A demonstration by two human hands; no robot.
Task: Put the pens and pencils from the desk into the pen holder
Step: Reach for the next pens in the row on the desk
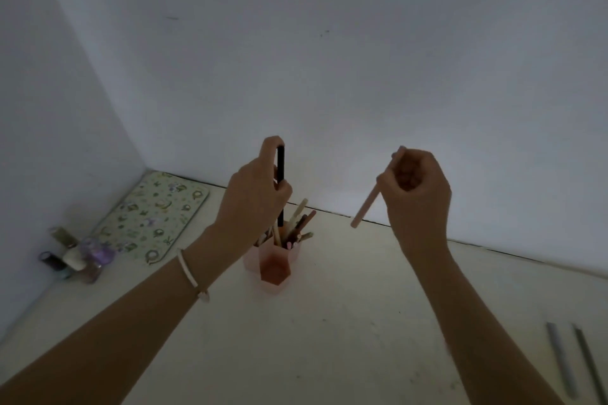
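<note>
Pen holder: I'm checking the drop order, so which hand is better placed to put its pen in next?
Left. The left hand holds the black pen upright right above the pen holder; the right hand holds the pink pen tilted, off to the side.

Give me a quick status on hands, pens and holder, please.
Left hand lowering black pen into pink pen holder. Right hand holds pink pen. Two grey pens left on desk.
</note>
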